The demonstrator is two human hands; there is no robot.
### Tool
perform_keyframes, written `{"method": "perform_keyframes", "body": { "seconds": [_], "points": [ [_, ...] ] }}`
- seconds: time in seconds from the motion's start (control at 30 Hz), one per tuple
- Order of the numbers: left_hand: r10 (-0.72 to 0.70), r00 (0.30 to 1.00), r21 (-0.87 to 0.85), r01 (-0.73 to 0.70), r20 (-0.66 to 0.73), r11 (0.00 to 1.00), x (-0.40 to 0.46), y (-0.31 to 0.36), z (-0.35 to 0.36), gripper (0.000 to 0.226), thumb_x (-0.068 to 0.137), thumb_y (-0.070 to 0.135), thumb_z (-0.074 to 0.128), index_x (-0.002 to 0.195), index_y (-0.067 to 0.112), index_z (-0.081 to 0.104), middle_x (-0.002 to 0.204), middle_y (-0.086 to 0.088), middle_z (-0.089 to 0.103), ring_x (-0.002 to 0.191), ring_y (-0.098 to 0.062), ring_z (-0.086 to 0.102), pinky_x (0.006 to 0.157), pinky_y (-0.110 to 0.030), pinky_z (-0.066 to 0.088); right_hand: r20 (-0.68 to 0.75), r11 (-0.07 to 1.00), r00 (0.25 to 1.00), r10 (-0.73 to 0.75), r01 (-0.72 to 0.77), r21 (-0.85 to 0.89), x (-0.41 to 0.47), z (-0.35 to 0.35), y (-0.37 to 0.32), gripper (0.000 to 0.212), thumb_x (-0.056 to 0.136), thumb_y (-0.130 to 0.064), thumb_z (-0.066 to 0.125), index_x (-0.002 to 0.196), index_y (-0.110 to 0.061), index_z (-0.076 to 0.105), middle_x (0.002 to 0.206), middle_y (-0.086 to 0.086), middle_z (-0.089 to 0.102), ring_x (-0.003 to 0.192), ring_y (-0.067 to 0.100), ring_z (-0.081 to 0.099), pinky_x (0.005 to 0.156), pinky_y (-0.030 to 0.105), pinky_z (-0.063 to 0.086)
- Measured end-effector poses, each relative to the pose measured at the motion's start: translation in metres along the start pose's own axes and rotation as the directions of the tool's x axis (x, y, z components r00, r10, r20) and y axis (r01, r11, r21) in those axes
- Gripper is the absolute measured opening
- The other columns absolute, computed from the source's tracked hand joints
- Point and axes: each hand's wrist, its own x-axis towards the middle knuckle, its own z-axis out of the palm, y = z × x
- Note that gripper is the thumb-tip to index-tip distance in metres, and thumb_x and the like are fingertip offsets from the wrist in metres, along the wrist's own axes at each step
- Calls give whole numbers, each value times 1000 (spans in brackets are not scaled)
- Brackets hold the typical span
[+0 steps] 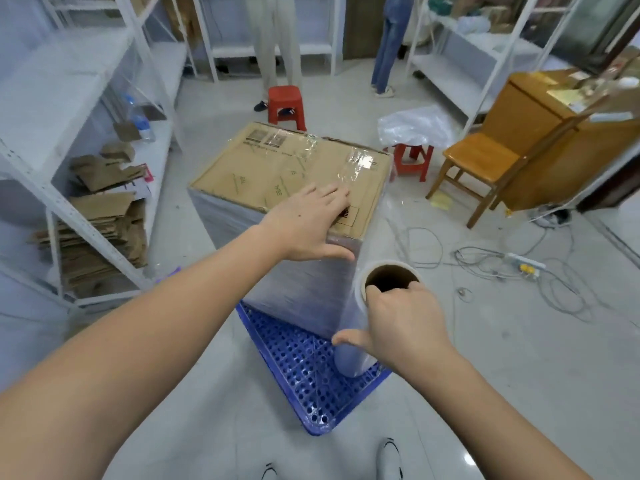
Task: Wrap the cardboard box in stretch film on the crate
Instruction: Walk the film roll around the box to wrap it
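Head view, left hand: lying flat, fingers spread, on box top.
Right hand: gripping film roll, standing on near crate.

You're looking at a plain brown cardboard box with faint green print and a small black-and-red label on top, its sides going hazy grey-white under the clear stretch film. It's sitting on a bright blue plastic crate with a grid of round holes. The milky-white film roll is showing a tan cardboard core, dark brown inside. Behind, two red plastic stools are popping against the pale grey floor tiles, next to a honey-orange wooden chair.
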Motion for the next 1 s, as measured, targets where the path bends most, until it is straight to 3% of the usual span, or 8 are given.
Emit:
{"method": "perform_keyframes", "body": {
  "seconds": [0.07,0.17,0.23,0.3,0.37,0.57,0.73,1.0],
  "points": [
    [10,1000,-3,-11,-9,1000,2,-1,4,112,84,92,34,160,11,23,171,-9,17,157,-26,17,128,-47,16,-64,998,996,55,-56,-8,4,7,-4,71,73,-90,30,72,-20,43,65,-4,58,60,21,47,70,33,29],
    [17,1000,10,-17,15,1000,6,1,4,106,85,91,26,163,19,15,173,-7,12,158,-28,14,128,-49,14,-128,998,990,66,-63,29,4,18,-3,63,84,-79,41,58,-23,27,51,-6,41,55,22,40,66,32,28],
    [17,1000,17,-17,19,1000,11,-2,2,106,86,90,22,164,21,12,172,-7,13,158,-28,14,128,-50,15,-182,1000,983,26,-24,12,2,23,0,66,82,-71,53,54,-24,18,44,-7,25,49,22,31,58,32,34],
    [14,1000,26,-15,28,1000,18,-5,0,106,86,90,21,165,20,11,172,-6,13,158,-28,15,127,-51,16,-240,997,968,-72,68,-27,-5,21,-1,62,79,-67,52,52,-23,16,42,-8,21,45,21,24,54,28,34],
    [15,999,39,-16,29,999,25,-8,0,107,86,91,19,165,19,11,172,-6,13,157,-28,16,126,-52,18,-271,981,942,-196,187,-61,-11,15,-5,54,76,-66,46,51,-23,24,42,-8,23,43,19,23,55,25,27],
    [11,1000,48,-12,12,999,23,-7,5,107,86,91,19,165,19,11,172,-6,15,157,-28,16,126,-52,19,-270,917,885,-380,399,17,-13,13,-33,50,76,-54,62,50,-21,35,41,-4,32,42,22,31,58,28,31],
    [1,1000,42,-2,28,999,22,-5,6,106,87,90,21,165,19,10,172,-7,13,158,-29,13,126,-53,18,-258,899,875,-409,435,54,-5,12,-53,47,79,-53,57,50,-19,41,42,-2,40,44,23,36,60,32,37],
    [-9,1000,42,8,23,999,17,-1,8,106,87,90,21,165,19,10,172,-6,13,158,-27,13,127,-52,16,-171,851,840,-515,524,15,11,10,-77,47,78,-52,63,54,-21,38,43,-3,39,44,22,36,61,31,30]
  ]
}}
